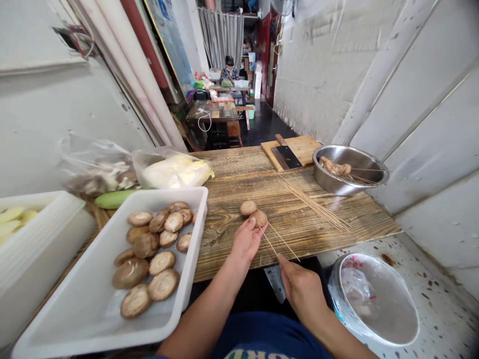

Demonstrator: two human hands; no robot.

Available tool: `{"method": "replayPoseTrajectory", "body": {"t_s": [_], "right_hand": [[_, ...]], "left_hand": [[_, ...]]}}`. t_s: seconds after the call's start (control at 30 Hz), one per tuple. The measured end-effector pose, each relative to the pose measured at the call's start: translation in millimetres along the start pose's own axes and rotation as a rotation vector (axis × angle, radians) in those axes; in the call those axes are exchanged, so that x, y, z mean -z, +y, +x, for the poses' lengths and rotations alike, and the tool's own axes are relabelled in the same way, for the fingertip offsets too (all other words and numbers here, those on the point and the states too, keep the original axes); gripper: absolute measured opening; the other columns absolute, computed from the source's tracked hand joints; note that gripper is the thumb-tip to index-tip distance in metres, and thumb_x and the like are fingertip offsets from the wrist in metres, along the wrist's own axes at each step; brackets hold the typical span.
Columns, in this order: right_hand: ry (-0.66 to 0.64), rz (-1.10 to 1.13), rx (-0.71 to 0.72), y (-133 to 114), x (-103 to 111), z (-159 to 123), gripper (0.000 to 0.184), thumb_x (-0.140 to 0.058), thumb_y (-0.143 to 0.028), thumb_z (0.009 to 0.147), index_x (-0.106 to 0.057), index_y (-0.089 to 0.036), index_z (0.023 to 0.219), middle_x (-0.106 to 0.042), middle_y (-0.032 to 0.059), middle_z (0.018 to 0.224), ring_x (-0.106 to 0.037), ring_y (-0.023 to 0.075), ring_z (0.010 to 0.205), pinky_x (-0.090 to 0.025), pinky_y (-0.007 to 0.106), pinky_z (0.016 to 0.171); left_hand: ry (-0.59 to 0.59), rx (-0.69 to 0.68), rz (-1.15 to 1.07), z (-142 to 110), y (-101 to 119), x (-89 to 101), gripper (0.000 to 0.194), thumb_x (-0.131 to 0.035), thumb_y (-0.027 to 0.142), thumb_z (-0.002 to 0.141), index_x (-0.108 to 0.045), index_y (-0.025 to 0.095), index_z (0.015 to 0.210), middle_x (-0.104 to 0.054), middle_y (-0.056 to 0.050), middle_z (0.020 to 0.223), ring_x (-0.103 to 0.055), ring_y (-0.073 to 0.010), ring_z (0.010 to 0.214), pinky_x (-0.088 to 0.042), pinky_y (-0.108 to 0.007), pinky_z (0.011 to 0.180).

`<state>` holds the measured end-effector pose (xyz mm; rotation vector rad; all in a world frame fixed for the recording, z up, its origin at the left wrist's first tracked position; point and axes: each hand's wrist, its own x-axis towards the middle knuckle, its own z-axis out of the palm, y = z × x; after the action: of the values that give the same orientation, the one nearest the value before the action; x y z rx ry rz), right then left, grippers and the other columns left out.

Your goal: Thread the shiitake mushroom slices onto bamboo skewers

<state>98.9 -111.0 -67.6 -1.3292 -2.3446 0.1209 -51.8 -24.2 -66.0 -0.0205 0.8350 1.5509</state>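
Observation:
My left hand [245, 241] rests on the wooden table [299, 224] with its fingertips closed on a brown mushroom [259, 218]. A second mushroom [248, 207] lies just beyond it. My right hand [299, 286] is near the table's front edge, pinching two thin bamboo skewers [280, 242] whose tips point at the held mushroom. A loose bundle of skewers [314, 204] lies on the table to the right.
A white tray [93, 309] holds several mushrooms at the left. A steel bowl [350, 169] with skewered food sits at the back right, beside a cutting board with a cleaver [286, 155]. Plastic bags [172, 169] lie behind the tray. A lined bin [374, 299] stands on the floor. A person sits far down the corridor.

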Motion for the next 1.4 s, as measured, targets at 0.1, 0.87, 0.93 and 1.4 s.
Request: {"method": "replayPoseTrajectory", "body": {"t_s": [0.1,0.87,0.93,1.4], "right_hand": [[0.003,0.095,-0.03,0,-1,2,0.037,-0.035,-0.012,0.09,-0.064,-0.005,0.112,-0.072,0.0151,0.078,-0.069,0.0213,0.063,-0.053,0.028,0.058],[-0.016,0.522,-0.314,-3,-19,27,0.025,-0.039,-0.021,0.088,-0.059,-0.015,0.075,-0.059,0.0046,0.058,-0.056,0.0166,0.051,-0.041,0.025,0.053],[0.011,0.509,-0.31,-6,-16,28,0.025,-0.039,-0.021,0.088,-0.061,-0.014,0.079,-0.061,0.0071,0.063,-0.058,0.0178,0.055,-0.042,0.026,0.056],[-0.014,0.747,-0.219,-9,15,12,0.031,-0.043,-0.034,0.093,-0.068,-0.017,0.09,-0.059,0.0003,0.058,-0.056,0.0141,0.052,-0.045,0.021,0.049]], "left_hand": [[-0.003,0.0,0.0,-1,0,-1.8,0.017,-0.047,0.001,0.084,-0.06,0.01,0.079,-0.068,-0.01,0.087,-0.065,-0.0149,0.084,-0.052,-0.041,0.091],[-0.065,-0.167,0.058,-8,-4,-11.7,0.013,-0.054,0.004,0.081,-0.064,0.012,0.079,-0.067,-0.005,0.086,-0.063,-0.0114,0.086,-0.045,-0.035,0.096],[-0.05,-0.207,0.07,-13,-3,-16.3,0.011,-0.056,0.006,0.08,-0.064,0.014,0.078,-0.067,-0.002,0.084,-0.062,-0.0091,0.085,-0.042,-0.032,0.098],[-0.235,-0.116,0.091,-41,30,-34.7,0.024,-0.066,0.034,0.076,-0.063,0.014,0.088,-0.064,-0.005,0.084,-0.062,-0.0154,0.079,-0.05,-0.029,0.071]]}}
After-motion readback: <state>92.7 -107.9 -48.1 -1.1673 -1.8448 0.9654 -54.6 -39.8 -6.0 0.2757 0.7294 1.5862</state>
